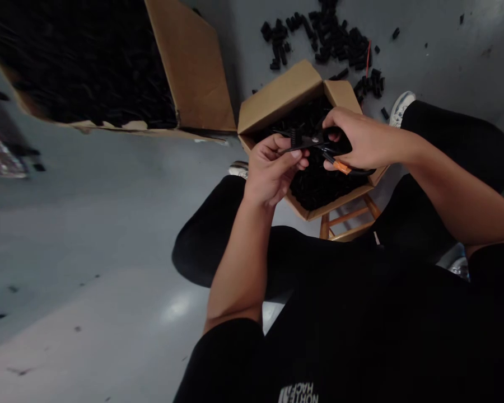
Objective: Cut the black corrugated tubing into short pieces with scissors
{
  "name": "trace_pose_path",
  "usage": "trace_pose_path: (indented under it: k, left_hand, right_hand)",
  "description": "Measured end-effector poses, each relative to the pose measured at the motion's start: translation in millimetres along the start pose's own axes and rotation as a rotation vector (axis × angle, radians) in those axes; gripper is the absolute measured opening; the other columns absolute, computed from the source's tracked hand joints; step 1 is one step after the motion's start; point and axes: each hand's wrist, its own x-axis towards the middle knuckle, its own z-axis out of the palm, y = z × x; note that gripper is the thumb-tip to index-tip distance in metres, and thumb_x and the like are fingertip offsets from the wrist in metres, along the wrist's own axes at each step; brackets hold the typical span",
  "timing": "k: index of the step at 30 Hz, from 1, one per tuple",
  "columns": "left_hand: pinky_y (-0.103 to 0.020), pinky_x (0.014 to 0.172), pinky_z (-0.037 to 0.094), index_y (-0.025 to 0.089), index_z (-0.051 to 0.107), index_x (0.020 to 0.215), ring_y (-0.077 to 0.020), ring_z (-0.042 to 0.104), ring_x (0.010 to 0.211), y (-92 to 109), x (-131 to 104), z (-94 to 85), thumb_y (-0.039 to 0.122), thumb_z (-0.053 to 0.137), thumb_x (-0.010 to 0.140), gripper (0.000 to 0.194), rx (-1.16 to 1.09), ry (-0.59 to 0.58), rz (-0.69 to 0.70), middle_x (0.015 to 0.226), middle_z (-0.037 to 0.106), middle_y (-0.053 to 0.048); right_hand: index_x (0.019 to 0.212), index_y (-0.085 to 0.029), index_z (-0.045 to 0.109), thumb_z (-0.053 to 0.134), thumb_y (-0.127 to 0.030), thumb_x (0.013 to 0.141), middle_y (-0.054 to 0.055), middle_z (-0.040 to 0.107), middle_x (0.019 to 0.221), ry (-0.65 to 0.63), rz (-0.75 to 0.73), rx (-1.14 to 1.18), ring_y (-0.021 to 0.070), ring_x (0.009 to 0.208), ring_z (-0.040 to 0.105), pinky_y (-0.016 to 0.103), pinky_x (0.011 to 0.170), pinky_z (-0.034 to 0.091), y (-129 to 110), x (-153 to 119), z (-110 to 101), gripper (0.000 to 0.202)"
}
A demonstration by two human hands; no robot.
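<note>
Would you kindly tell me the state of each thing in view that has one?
Left hand: pinching a small black part.
Right hand: holding the scissors.
Scissors: blades seemingly parted.
Small box: open, black pieces inside.
Large box: open, dark contents inside.
Loose pieces: scattered on the floor.

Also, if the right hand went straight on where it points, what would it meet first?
Leading with the scissors, the right hand would probably meet the small black piece in the left hand first; scissors and piece look very close, but depth leaves contact unclear.
</note>
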Motion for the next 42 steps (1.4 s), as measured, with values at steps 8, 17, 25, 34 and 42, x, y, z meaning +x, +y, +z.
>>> trace_pose_path:
  k: [8,17,25,34,42]
  left_hand:
    - [-0.016,0.054,0.064,0.023,0.058,0.082,-0.0121,0.075,0.058,1,-6,-2.6,0.044,0.116,0.067,0.063,-0.004,-0.091,-0.135,0.075,0.077,0.003]
    - [-0.016,0.054,0.065,0.023,0.063,0.079,-0.0113,0.074,0.057,3,-4,-8.0,0.052,0.119,0.055,0.067,0.027,-0.046,-0.114,0.071,0.074,0.004]
    - [-0.014,0.055,0.065,0.022,0.067,0.08,-0.0091,0.073,0.056,2,-4,-10.4,0.046,0.116,0.066,0.057,0.018,-0.015,-0.117,0.072,0.074,0.004]
    - [-0.015,0.055,0.065,0.023,0.066,0.082,-0.0102,0.074,0.057,-2,-5,-9.6,0.051,0.119,0.052,0.067,0.017,-0.004,-0.141,0.074,0.078,0.002]
    - [-0.021,0.06,0.064,0.025,0.049,0.079,-0.0128,0.075,0.058,-24,1,-4.1,0.05,0.118,0.051,0.079,0.171,0.087,-0.002,0.067,0.072,0.007]
  right_hand:
    - [0.147,-0.025,0.058,0.086,-0.061,0.088,0.016,0.06,0.165,-0.064,-0.043,-0.026,0.0378,0.151,0.055,0.053,0.136,0.037,-12,-5,-2,0.074]
    - [0.127,-0.026,0.059,0.083,-0.062,0.088,0.013,0.076,0.14,-0.066,0.052,-0.035,0.0324,0.118,0.071,0.043,0.095,0.048,-15,-7,-6,0.059]
    - [0.102,-0.029,0.049,0.082,-0.063,0.087,0.007,0.076,0.107,-0.033,0.021,-0.03,0.0272,0.094,0.066,0.04,0.079,0.036,-12,-7,-3,0.05]
    - [0.094,-0.029,0.043,0.079,-0.049,0.087,0.006,0.066,0.093,-0.087,0.044,-0.04,0.0255,0.089,0.059,0.038,0.08,0.034,-14,-10,-11,0.042]
    - [0.13,-0.022,0.058,0.085,-0.056,0.089,0.011,0.074,0.121,-0.05,0.11,-0.133,0.0353,0.114,0.072,0.038,0.087,0.045,-2,-6,14,0.06]
